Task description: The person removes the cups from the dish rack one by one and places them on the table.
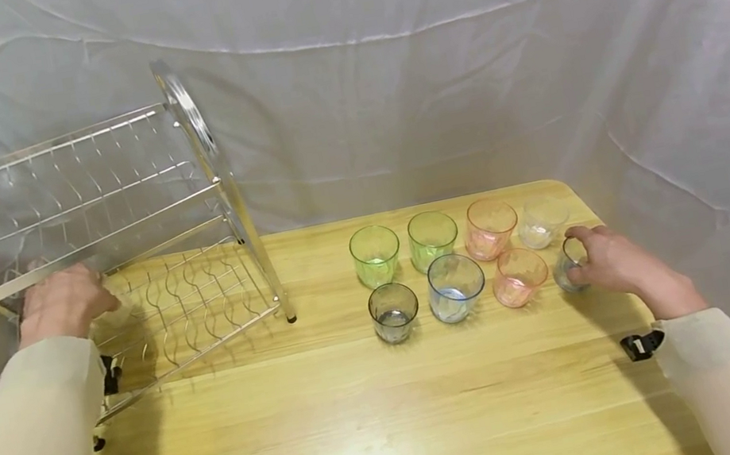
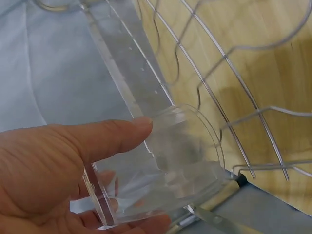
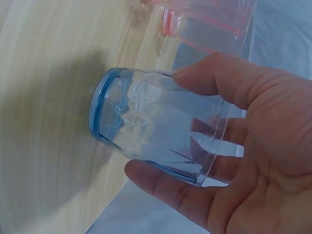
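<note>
In the head view my left hand (image 1: 64, 302) reaches between the tiers of a chrome wire dish rack (image 1: 253, 254). It grips a clear glass cup (image 2: 170, 161), thumb on one side and fingers on the other, as the left wrist view shows. The cup lies tilted near the lower wires; whether it touches them I cannot tell. At the table's right end my right hand (image 1: 613, 258) holds a light blue glass cup (image 3: 151, 122) by its sides near the rim. Its base is close to the wood. A pink cup (image 1: 520, 278) stands beside that hand.
Green cups (image 1: 376, 258), another pink cup (image 1: 492, 229), a clear cup (image 1: 542, 224), a dark grey cup (image 1: 394, 315) and a blue-rimmed cup (image 1: 455, 289) stand close together on the wooden table (image 1: 339, 417). Behind hangs a pale cloth (image 1: 389, 111).
</note>
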Action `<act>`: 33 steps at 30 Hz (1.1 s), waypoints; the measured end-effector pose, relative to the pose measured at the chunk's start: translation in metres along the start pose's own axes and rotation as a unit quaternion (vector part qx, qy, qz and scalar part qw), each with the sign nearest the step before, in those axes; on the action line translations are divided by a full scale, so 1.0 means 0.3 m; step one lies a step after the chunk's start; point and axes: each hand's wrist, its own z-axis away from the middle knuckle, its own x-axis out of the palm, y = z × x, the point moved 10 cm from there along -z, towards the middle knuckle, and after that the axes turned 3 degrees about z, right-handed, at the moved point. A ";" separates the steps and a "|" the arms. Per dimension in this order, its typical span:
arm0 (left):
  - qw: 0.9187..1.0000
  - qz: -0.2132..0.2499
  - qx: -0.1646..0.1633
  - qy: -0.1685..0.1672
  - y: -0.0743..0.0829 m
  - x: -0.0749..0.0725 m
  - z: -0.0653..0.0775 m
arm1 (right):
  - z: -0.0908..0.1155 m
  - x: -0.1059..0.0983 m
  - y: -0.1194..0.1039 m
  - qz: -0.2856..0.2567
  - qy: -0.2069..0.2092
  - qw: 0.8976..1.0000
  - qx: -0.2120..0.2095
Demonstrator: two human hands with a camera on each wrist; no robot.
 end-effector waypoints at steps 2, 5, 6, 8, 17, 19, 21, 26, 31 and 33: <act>1.000 0.007 0.011 0.011 0.014 -0.002 0.012 | -0.001 0.000 -0.001 0.000 0.001 1.000 -0.001; 0.999 0.023 0.018 0.028 0.031 -0.007 0.030 | -0.004 -0.001 -0.003 0.001 0.002 1.000 -0.002; 0.999 0.028 0.015 0.031 0.034 -0.006 0.037 | -0.006 -0.001 -0.002 0.000 0.002 1.000 -0.001; 0.999 0.033 0.009 0.035 0.041 -0.001 0.052 | -0.009 0.000 0.000 -0.001 -0.002 1.000 0.003; 0.997 0.066 0.005 0.049 0.071 0.022 0.134 | 0.014 0.006 0.005 -0.003 -0.015 1.000 0.017; 0.996 0.067 0.013 0.053 0.085 0.020 0.155 | 0.029 -0.010 -0.003 -0.005 0.003 1.000 0.018; 0.996 0.073 0.014 0.052 0.095 0.018 0.179 | 0.045 -0.035 -0.018 -0.008 0.035 0.999 0.016; 0.996 0.081 -0.006 0.040 0.116 0.020 0.236 | 0.083 -0.103 -0.100 -0.017 0.129 0.991 -0.013; 0.996 0.080 0.006 0.043 0.160 0.029 0.279 | 0.135 -0.165 -0.213 -0.036 0.250 0.965 -0.065; 0.995 0.085 0.017 0.047 0.180 0.036 0.296 | 0.156 -0.176 -0.260 -0.044 0.296 0.950 -0.092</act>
